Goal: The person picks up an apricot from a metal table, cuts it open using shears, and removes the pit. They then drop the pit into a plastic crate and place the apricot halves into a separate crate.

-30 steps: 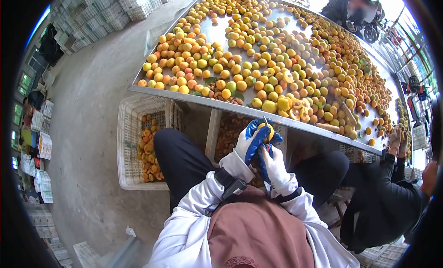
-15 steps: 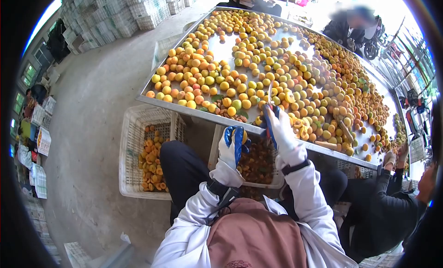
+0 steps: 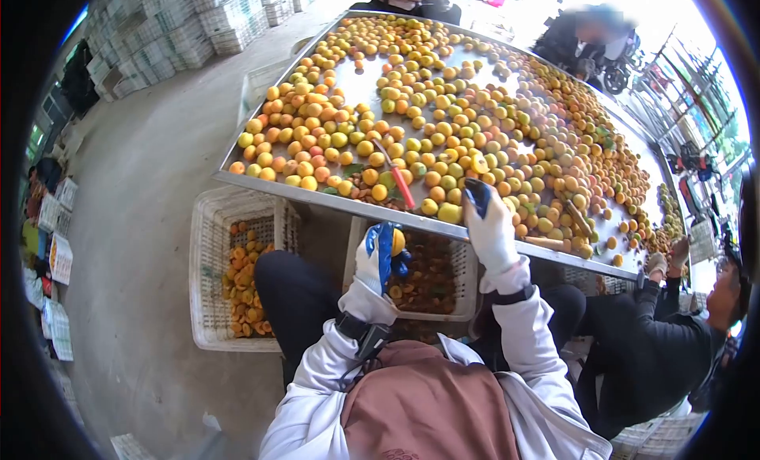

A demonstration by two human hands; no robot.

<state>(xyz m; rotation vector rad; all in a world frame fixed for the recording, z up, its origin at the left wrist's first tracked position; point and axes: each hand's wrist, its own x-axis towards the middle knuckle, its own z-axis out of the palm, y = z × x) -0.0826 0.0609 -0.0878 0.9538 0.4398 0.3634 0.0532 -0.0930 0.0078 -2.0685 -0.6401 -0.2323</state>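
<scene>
Many apricots [image 3: 314, 111] around one knife [image 3: 402, 186], crates [image 3: 207, 290] below

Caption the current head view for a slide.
Left hand holding a yellow fruit, right hand over a metal table where a red-handled knife lies.

Clearance: left hand [image 3: 378, 262] in white-and-blue glove, just short of the silver metal worktop [image 3: 340, 205]; its raised front rim bars a level reach forward. Open air separates it from the likewise gloved right hand [image 3: 488, 226], which is at the rim. A dark-trousered knee [image 3: 294, 282] hems the outer left side. Ahead of the right hand, round yellow-orange fruits [image 3: 450, 213] crowd any low path. Leftward, a slim red-handled knife [image 3: 402, 186] lies slantwise (blade pointing away from the rim). Rightward, a tan rod [image 3: 546, 243] obstructs low sweeps. Above the fruits: open.
</scene>
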